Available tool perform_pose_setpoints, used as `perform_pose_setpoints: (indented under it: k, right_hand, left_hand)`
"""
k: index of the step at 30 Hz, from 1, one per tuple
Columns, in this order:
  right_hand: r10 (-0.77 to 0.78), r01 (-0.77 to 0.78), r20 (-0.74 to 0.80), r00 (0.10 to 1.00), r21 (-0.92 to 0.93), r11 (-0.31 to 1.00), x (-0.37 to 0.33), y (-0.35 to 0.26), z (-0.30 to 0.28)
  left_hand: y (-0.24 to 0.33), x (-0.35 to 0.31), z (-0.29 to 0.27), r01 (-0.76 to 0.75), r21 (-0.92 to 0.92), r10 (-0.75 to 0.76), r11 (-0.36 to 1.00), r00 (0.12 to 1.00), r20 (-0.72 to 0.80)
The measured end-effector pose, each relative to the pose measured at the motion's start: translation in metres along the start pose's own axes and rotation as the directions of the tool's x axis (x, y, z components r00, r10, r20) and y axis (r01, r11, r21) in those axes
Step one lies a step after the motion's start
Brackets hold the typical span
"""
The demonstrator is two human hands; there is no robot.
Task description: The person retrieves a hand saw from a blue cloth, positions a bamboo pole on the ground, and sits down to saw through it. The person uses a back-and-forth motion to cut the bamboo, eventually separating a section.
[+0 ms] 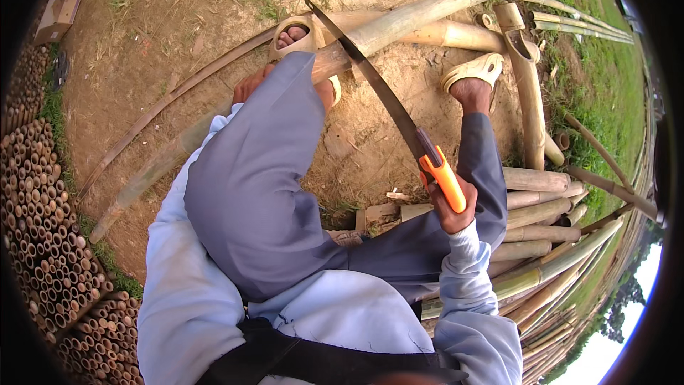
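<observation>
My right hand [454, 205] is closed around the orange handle of a handsaw [385, 89]. Its long, slightly curved dark blade slants up and away to the left, crossing a thick bamboo pole [420, 16]. That pole runs diagonally from the upper right, passes under my bent left knee and continues to the lower left. My left hand [251, 85] is wrapped on the pole just beyond the knee, its fingers partly hidden. Under the pole's raised part lies another bamboo pole [452, 34]. Whether the teeth touch the pole is not clear.
My feet wear beige clogs [474, 71] on bare soil. An upright-looking bamboo post [526, 93] with a notched top stands at right. Cut bamboo lengths [534, 199] pile up beside my right leg. Stacked bamboo tubes [46, 221] line the left. A thin curved strip [171, 100] lies near the pole.
</observation>
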State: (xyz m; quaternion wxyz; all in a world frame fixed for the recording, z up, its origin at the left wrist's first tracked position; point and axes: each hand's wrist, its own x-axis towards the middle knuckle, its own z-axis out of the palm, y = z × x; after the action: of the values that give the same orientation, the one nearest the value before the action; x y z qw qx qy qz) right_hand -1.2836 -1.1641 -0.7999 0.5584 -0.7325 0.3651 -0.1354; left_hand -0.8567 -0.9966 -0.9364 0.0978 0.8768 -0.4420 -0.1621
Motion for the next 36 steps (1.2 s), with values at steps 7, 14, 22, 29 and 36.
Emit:
perform_pose_setpoints:
  k: [7, 14, 22, 29, 36]
  right_hand:
    - [0.084, -0.088, 0.087, 0.993, 0.036, 0.996, 0.005, 0.014, -0.012]
    - [-0.044, 0.044, 0.002, 0.999, -0.091, 0.995, 0.010, 0.008, 0.013]
    - [-0.182, 0.180, -0.022, 0.983, -0.071, 0.981, 0.029, 0.007, 0.029]
    - [-0.102, 0.103, 0.015, 0.995, -0.050, 0.993, 0.085, 0.009, 0.066]
    - [-0.171, 0.169, -0.038, 0.985, -0.052, 0.984, 0.022, 0.010, 0.023]
  left_hand:
    - [-0.001, -0.003, -0.010, 0.005, 0.015, -0.005, 1.000, 1.000, 0.009]
    - [0.002, -0.014, -0.007, 0.012, 0.026, -0.012, 1.000, 1.000, -0.003]
    - [-0.001, -0.013, -0.003, 0.017, 0.009, -0.017, 1.000, 1.000, 0.002]
    - [0.002, -0.006, -0.007, -0.010, 0.017, 0.010, 1.000, 1.000, -0.021]
    - [-0.005, -0.018, -0.011, 0.010, 0.020, -0.010, 1.000, 1.000, 0.013]
